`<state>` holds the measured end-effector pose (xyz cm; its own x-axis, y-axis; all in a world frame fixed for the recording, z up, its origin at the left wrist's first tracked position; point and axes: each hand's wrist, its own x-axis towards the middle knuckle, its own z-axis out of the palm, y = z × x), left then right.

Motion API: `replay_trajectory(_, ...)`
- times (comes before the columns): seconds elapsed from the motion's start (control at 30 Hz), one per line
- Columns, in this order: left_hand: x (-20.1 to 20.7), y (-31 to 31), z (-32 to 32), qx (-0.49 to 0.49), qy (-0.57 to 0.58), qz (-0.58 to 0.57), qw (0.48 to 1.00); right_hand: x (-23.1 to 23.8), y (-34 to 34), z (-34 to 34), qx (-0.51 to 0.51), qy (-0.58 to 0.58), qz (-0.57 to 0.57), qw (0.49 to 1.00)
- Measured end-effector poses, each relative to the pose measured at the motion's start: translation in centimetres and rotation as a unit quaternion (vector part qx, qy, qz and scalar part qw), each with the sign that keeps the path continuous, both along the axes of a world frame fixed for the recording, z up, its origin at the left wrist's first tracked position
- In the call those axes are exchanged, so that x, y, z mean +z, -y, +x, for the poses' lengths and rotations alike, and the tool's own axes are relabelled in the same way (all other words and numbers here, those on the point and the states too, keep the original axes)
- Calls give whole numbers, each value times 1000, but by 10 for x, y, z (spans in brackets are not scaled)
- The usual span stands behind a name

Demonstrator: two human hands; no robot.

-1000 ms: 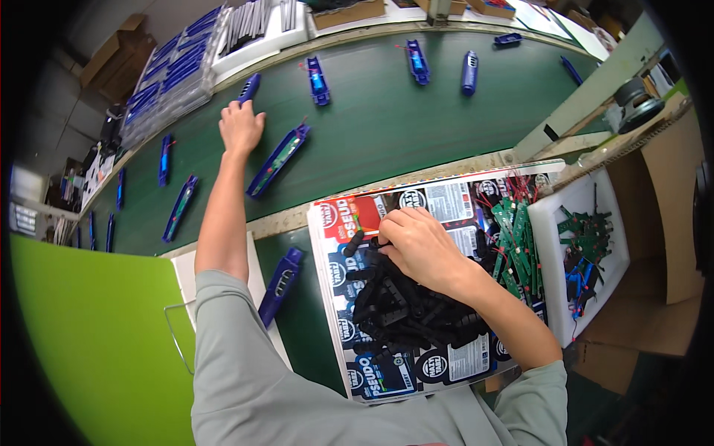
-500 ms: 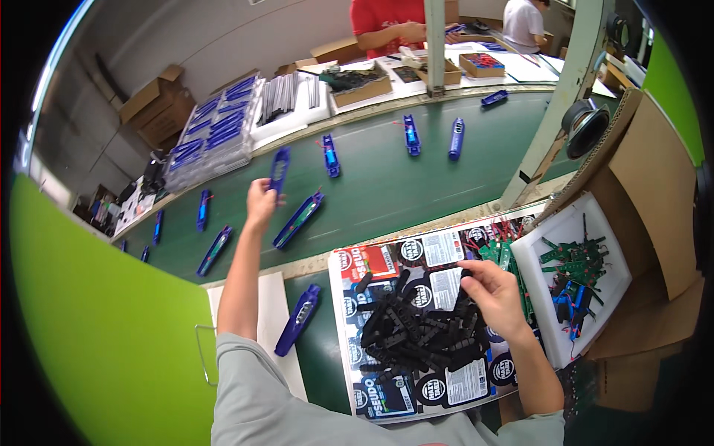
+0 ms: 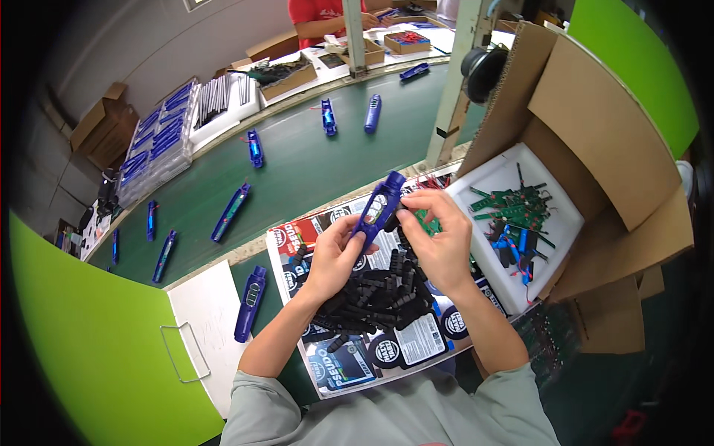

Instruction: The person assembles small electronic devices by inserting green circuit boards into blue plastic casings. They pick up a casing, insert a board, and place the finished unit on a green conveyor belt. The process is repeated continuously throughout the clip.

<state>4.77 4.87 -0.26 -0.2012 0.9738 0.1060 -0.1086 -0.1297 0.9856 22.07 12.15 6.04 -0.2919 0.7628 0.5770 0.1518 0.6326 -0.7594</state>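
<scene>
My left hand (image 3: 333, 256) grips the lower end of a long blue plastic casing (image 3: 379, 208), held tilted above the work surface. My right hand (image 3: 435, 238) pinches the casing's side near its middle, fingertips touching it; whether it also holds a small black part I cannot tell. Below both hands lies a pile of several small black parts (image 3: 379, 290) on a printed sheet (image 3: 416, 342). Another blue casing (image 3: 250, 303) lies flat to the left of the sheet.
A green conveyor belt (image 3: 297, 171) carries several blue casings (image 3: 230, 212). A white tray (image 3: 558, 215) of green circuit boards sits at the right inside a cardboard box (image 3: 602, 134). A white board (image 3: 204, 320) lies lower left. Another person in red (image 3: 320, 18) works at the far side.
My left hand reached out to the belt, took a blue casing and brought it back over the black parts. My right hand rose from the pile to meet it.
</scene>
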Motion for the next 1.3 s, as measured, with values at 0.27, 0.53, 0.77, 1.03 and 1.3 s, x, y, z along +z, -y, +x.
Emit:
replay_trajectory(0.27, 4, 2, 25, -1, 31, -30, 999, -25, 2, -10, -121, 70, 130, 982)
replay_trajectory(0.53, 0, 4, 24, 127, -107, -2, 986, -27, 7, -16, -110, -28, -43, 993)
replay_trajectory(0.77, -2, 2, 20, 134, -219, 36, 966, -29, -4, 0, 38, 1, -164, 986)
replay_trajectory(1.03, 1, 7, 22, 58, -181, -5, 982, -15, -12, 23, 116, 90, -186, 972)
replay_trajectory(1.3, -9, 18, -5, 42, -60, -51, 996, 0, -136, 156, -287, 214, -12, 934)
